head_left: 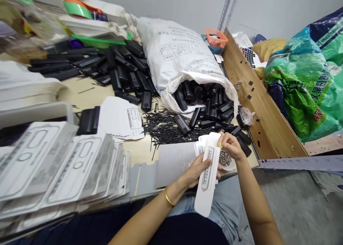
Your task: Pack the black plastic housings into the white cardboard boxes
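Observation:
Several white printed cards (207, 188) are fanned out in my left hand (197, 171), whose fingers and thumb wrap round their middle. The front card shows a line drawing of a long, narrow device and hangs toward my lap. My right hand (232, 145) is closed at the upper right edge of the cards, its fingertips pinched and partly hidden. Just behind the right hand is a pale round dish of small shiny metal pieces (225, 157). A pale flat sheet (171, 163) lies on the table left of the cards.
Black slim sticks (163, 129) are heaped ahead. Black plastic housings (187, 125) spill from a white woven sack (182, 48); more lie behind. Stacked printed cards (77, 166) stand at left. A wooden side board (262, 120) edges the table at right, with green bags (308, 84) beyond.

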A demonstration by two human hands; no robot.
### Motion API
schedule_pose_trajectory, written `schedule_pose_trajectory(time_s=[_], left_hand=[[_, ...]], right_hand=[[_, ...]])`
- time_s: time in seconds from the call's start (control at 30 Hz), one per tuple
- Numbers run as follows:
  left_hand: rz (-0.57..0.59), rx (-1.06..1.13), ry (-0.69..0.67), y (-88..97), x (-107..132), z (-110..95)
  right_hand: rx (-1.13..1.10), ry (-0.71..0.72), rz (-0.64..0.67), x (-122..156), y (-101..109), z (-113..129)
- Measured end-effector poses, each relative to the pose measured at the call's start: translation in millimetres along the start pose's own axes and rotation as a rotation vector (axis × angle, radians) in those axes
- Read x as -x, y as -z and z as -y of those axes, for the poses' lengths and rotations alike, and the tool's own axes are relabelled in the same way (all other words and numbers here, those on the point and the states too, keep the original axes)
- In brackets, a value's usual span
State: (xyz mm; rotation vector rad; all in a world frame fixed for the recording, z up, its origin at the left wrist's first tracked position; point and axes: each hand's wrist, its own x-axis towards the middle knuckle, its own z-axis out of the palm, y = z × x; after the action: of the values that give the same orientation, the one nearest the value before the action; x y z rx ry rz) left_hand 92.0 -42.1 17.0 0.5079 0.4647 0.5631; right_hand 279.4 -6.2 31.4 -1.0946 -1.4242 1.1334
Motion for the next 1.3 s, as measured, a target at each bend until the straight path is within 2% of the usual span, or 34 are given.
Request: schedule_pose_trajectory(time_s=[0.13,0.2,0.27,0.37,0.53,0.67,0.77,0.83,0.93,1.03,1.13,1.3], left_hand=[[-0.114,-0.037,-0.123,0.6,-3,-13],[-0.172,-0.093,-0.129,1.5,-3,-15],[-0.22,-0.161,-0.116,2.8,-4,-11],[-0.257,-0.22,-0.096,3.7,-5,-4],[-0.419,-0.219,-0.225,0.1,-4,-10],[-0.455,-0.239,-0.187,-1.3,-2,-12],[-0.517,-0.219,-0.256,1.0,-5,-11],[-0.51,-0.178,-0.267,3.8,-7,-13],[-0.49,-0.175,-0.216,8.5,-9,-17],[-0.504,-0.274,-0.281,12.0,-7,-12],[-0.545,-0.443,-0.374,14.5,-3,-2],[-0.58,-0.647,-0.314,21.8,-5,3]], right_hand=[[0.151,-0.032,-0.324,15,-35,-10],[0.188,-0.117,-0.418,26,-52,-16],[0.157,-0.199,-0.454,35,-63,-21],[0.195,-0.234,-0.449,41,-68,-23],[0.228,-0.186,-0.373,33,-73,-13],[0.184,-0.157,-0.302,30,-80,-13],[0.151,-0.174,-0.401,27,-80,-17],[0.105,-0.151,-0.47,26,-80,-17],[-0.013,-0.11,-0.44,24,-80,-16],[-0.106,-0.158,-0.386,22,-79,-18],[-0.168,-0.246,-0.408,18,-78,-26],[-0.143,-0.254,-0.395,18,-78,-35]])
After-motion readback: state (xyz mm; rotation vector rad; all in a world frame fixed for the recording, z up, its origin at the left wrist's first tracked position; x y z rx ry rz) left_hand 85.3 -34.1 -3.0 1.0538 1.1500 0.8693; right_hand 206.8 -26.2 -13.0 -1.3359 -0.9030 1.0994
